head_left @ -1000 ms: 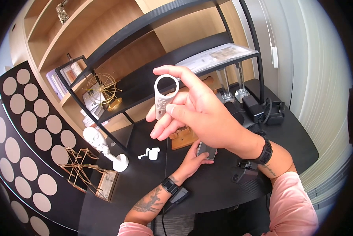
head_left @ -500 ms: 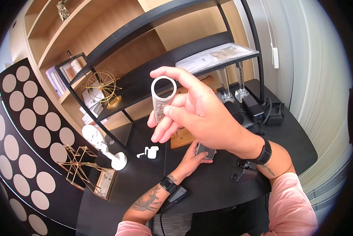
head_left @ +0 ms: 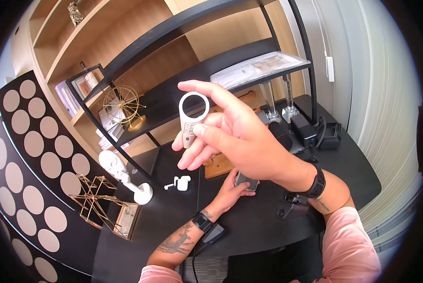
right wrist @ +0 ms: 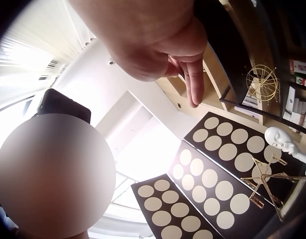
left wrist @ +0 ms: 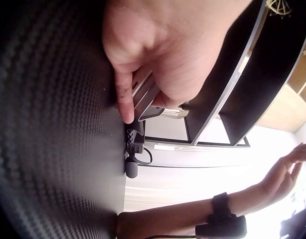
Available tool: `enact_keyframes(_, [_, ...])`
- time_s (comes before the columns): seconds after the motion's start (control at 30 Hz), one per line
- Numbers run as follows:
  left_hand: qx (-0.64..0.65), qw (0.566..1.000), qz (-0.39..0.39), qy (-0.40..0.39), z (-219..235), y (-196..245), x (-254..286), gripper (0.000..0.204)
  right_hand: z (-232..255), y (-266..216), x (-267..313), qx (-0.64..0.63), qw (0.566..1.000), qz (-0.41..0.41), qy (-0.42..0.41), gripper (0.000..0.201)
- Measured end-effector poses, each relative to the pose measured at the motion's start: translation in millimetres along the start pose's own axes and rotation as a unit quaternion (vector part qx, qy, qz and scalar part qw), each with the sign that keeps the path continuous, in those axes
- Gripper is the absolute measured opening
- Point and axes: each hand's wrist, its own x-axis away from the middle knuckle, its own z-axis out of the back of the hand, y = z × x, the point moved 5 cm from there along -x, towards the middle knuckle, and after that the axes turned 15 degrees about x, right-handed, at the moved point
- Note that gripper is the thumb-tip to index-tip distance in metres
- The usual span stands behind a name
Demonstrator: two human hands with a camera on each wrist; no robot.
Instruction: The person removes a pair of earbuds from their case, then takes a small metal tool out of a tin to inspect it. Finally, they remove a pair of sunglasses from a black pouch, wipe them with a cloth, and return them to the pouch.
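Observation:
My right hand [head_left: 251,139] is raised over the desk and pinches a silver metal piece [head_left: 188,128] between thumb and fingers. That piece has a large open ring at the top and a tapering tab with raised markings and a small hole. Its index finger stretches past the ring. Lower down, my left hand [head_left: 225,194] holds a flat grey rectangular object [head_left: 246,181] at the desk top. The left wrist view shows this object [left wrist: 146,99] with layered metallic edges, partly covered by the fingers. In the right wrist view the hand [right wrist: 153,45] hides the ring piece.
A wooden stand [head_left: 219,169] sits behind the hands on the black desk [head_left: 169,226]. White earbuds with their case [head_left: 183,183], a white head sculpture [head_left: 114,165] and a bronze wheel model [head_left: 96,200] are at the left. A black shelf [head_left: 173,101] rises behind.
My right hand has shifted slightly left with the ring piece still pinched. My left hand stays on the grey object.

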Motion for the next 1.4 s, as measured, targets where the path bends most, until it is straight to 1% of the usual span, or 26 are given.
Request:
enact_keyframes(0.1, [-0.002,1.000,-0.001,0.001,-3.0,1.6,1.4,0.054,0.5,-0.2,0.2,-0.005,1.000,-0.011,0.005,0.047])
enact_keyframes(0.27, [0.002,1.000,-0.005,-0.011,-4.0,3.2,1.9,0.052,1.1,-0.4,0.5,0.021,1.000,-0.001,0.004,0.042])
enact_keyframes(0.37, [0.001,1.000,0.002,-0.005,-1.2,0.9,0.1,0.050,0.0,1.9,0.4,0.007,1.000,-0.018,0.000,0.041])
enact_keyframes(0.47, [-0.007,1.000,0.006,-0.004,-0.1,0.2,0.5,0.050,1.0,-2.8,1.7,0.012,1.000,-0.016,0.001,0.041])
enact_keyframes(0.67, [0.009,1.000,-0.004,-0.003,-1.1,1.0,0.6,0.055,0.1,-4.6,2.9,0.012,0.999,-0.039,0.001,0.041])
enact_keyframes(0.83, [0.001,1.000,-0.007,-0.003,-3.0,2.6,1.8,0.060,2.0,-3.1,3.1,0.007,1.000,-0.024,0.011,0.043])
enact_keyframes(1.07, [0.015,1.000,-0.016,-0.001,-2.5,2.6,0.1,0.059,-0.2,3.5,1.4,0.030,0.999,-0.040,0.017,0.043])
enact_keyframes(1.13, [0.007,1.000,-0.014,-0.024,-3.8,3.1,0.1,0.060,-1.7,3.1,1.4,0.069,0.996,-0.049,0.023,0.043])
enact_keyframes(1.2, [0.028,0.999,-0.031,-0.010,-4.5,4.3,1.3,0.060,-4.2,6.7,0.4,0.099,0.994,-0.042,0.029,0.042])
enact_keyframes(1.27, [0.047,0.998,-0.040,-0.010,-4.5,4.2,1.3,0.060,-7.7,14.1,0.2,0.127,0.989,-0.067,0.025,0.039])
enact_keyframes(1.3, [0.053,0.997,-0.048,-0.009,-2.2,2.7,-1.0,0.060,-9.1,19.7,-1.0,0.157,0.985,-0.065,0.014,0.039])
enact_keyframes(1.33, [0.066,0.997,-0.026,-0.010,-0.3,2.2,-2.1,0.058,-8.2,27.8,-2.2,0.166,0.984,-0.062,0.004,0.039])
enact_keyframes(1.4, [0.096,0.995,-0.023,-0.021,1.1,2.0,-3.6,0.057,-5.7,41.5,-4.7,0.233,0.969,-0.074,0.016,0.039])
